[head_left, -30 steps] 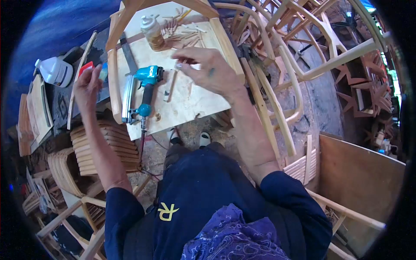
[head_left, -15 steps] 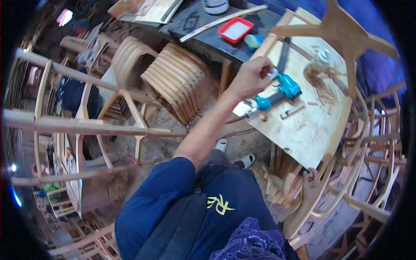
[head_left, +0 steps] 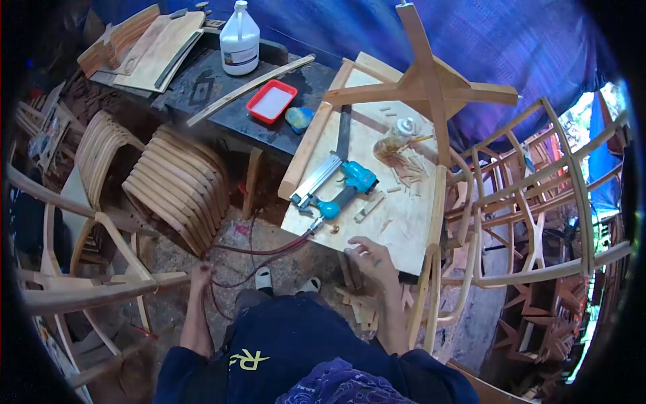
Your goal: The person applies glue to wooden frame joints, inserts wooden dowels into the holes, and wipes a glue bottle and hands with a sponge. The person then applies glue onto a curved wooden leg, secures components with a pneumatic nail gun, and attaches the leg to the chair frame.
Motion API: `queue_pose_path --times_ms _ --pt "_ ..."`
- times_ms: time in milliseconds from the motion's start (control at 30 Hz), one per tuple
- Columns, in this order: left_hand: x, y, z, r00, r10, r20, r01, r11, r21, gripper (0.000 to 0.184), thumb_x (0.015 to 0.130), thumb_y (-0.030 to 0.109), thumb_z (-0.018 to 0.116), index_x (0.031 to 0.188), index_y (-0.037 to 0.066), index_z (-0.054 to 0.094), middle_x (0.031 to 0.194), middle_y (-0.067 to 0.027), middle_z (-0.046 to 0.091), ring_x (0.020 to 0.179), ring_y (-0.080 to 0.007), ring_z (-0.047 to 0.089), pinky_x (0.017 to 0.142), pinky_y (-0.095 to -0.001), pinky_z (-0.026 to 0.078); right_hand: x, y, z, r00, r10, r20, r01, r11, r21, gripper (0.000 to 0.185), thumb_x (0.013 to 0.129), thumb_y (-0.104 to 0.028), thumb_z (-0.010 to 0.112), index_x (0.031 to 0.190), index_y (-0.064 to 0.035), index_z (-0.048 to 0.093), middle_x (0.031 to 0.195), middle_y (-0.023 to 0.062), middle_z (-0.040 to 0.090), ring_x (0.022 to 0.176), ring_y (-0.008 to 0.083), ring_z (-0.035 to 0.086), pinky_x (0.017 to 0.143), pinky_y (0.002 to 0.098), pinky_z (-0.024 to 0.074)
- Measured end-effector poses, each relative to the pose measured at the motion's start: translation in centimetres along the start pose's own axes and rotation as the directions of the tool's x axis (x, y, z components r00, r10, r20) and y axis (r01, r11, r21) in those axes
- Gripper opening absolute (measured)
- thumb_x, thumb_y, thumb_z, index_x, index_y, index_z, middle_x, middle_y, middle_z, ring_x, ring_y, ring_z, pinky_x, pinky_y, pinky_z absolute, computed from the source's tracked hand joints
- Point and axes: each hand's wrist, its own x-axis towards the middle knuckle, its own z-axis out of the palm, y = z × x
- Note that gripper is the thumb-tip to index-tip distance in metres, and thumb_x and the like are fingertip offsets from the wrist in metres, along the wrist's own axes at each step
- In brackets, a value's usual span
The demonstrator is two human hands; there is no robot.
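My left hand is low at the left, beside the dark red air hose and below stacked curved wooden parts; its fingers look curled, and whether it holds anything is too small to tell. Over the near edge of the pale work board, my right hand has its fingers apart and holds nothing. A teal nail gun lies on the board, with a small wood piece to its right. Behind them are a clear bottle and several wooden dowels.
A cross-shaped wooden frame rises at the board's back right. On the dark bench are a white jug, a red tray and a wooden strip. Chair frames stand at the right, another frame at the left.
The camera view has swung back from the left. My left hand has moved from above the nail gun down to the lower left. My right hand is now at the board's near edge, fingers apart.
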Motion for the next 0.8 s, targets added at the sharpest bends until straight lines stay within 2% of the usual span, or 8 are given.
queue_pose_path --times_ms 67,133,233,333,433,500,700,800 --pt "-1.3 -7.0 0.5 0.93 -0.34 0.14 0.348 0.937 -0.04 0.011 0.096 0.012 0.062 0.1 0.004 0.068 0.099 -0.0087 0.07 0.078 -0.021 0.064 0.065 -0.0341 0.053 0.2 -1.6 0.7 0.997 0.063 0.051 -0.062 0.998 -0.02 0.023 0.094 -0.014 0.072 0.116 -0.0053 0.07 0.073 -0.0013 0.062 0.062 0.0034 0.052 0.057 0.024 0.0451" --pt "-6.6 -5.8 0.7 0.74 -0.652 0.167 0.673 0.721 -0.168 0.017 0.098 0.017 0.059 0.106 0.006 0.069 0.12 -0.0127 0.067 0.084 -0.0255 0.066 0.068 -0.0391 0.057 0.5 -1.1 1.0 0.999 0.04 0.035 -0.04 0.999 -0.009 0.022 0.095 -0.015 0.072 0.115 -0.0059 0.07 0.072 -0.0006 0.062 0.061 0.0036 0.052 0.056 0.0242 0.0447" --pt "-9.3 -8.5 0.1 0.739 -0.623 0.257 0.67 0.718 -0.187 0.02 0.099 0.019 0.058 0.11 0.007 0.068 0.125 -0.0139 0.063 0.087 -0.0311 0.066 0.072 -0.048 0.06 1.0 -0.6 0.8 1.0 -0.022 -0.022 0.02 0.996 -0.086 0.026 0.093 -0.018 0.075 0.115 -0.0049 0.071 0.075 0.0031 0.064 0.066 0.0076 0.057 0.061 0.0259 0.0477" --pt "-7.8 -6.8 1.3 0.742 -0.656 0.14 0.665 0.746 -0.028 0.021 0.099 0.019 0.057 0.114 0.007 0.067 0.118 -0.0152 0.063 0.084 -0.0307 0.065 0.072 -0.0508 0.06 0.4 -0.2 -0.8 0.997 0.022 -0.08 -0.026 0.998 -0.059 0.028 0.092 -0.021 0.076 0.114 -0.0042 0.072 0.078 0.0056 0.066 0.071 0.0114 0.061 0.066 0.028 0.05" --pt "-5.0 -3.6 1.6 0.817 -0.571 0.075 0.575 0.804 -0.153 0.015 0.098 0.02 0.055 0.102 0.01 0.065 0.089 -0.0078 0.063 0.074 -0.0241 0.061 0.069 -0.0464 0.056 1.3 0.4 -1.6 0.994 -0.029 -0.107 0.029 1.0 -0.004 0.028 0.091 -0.022 0.077 0.113 -0.0039 0.073 0.083 0.0078 0.07 0.075 0.0141 0.065 0.068 0.0297 0.0518" --pt "-2.9 -0.4 1.5 0.882 -0.431 0.189 0.462 0.871 -0.167 0.009 0.097 0.017 0.056 0.1 0.012 0.064 0.087 -0.0051 0.064 0.075 -0.0221 0.062 0.068 -0.0439 0.056 1.8 1.1 -3.0 0.991 -0.082 -0.104 0.082 0.997 -0.003 0.029 0.091 -0.023 0.077 0.113 -0.0033 0.073 0.089 0.0106 0.073 0.079 0.0163 0.069 0.069 0.0313 0.0534" --pt "-2.6 7.9 6.7 0.948 -0.317 0.039 0.319 0.936 -0.148 0.009 0.094 0.012 0.058 0.096 0.016 0.065 0.088 -0.003 0.067 0.079 -0.0194 0.064 0.067 -0.0413 0.054 1.0 4.4 -9.4 0.99 -0.09 -0.109 0.105 0.984 0.142 0.03 0.092 -0.021 0.076 0.111 0.0017 0.072 0.088 0.0114 0.072 0.079 0.0157 0.068 0.072 0.0314 0.0538" --pt "-2.0 4.9 9.0 0.945 -0.256 0.203 0.286 0.948 -0.137 0.008 0.095 0.013 0.06 0.097 0.018 0.065 0.094 -0.0014 0.069 0.084 -0.0194 0.065 0.07 -0.0449 0.053 -0.7 6.5 -13.0 0.984 -0.02 -0.176 0.055 0.979 0.197 0.028 0.092 -0.018 0.076 0.111 0.0021 0.072 0.089 0.0115 0.073 0.083 0.0146 0.068 0.075 0.0303 0.0542"
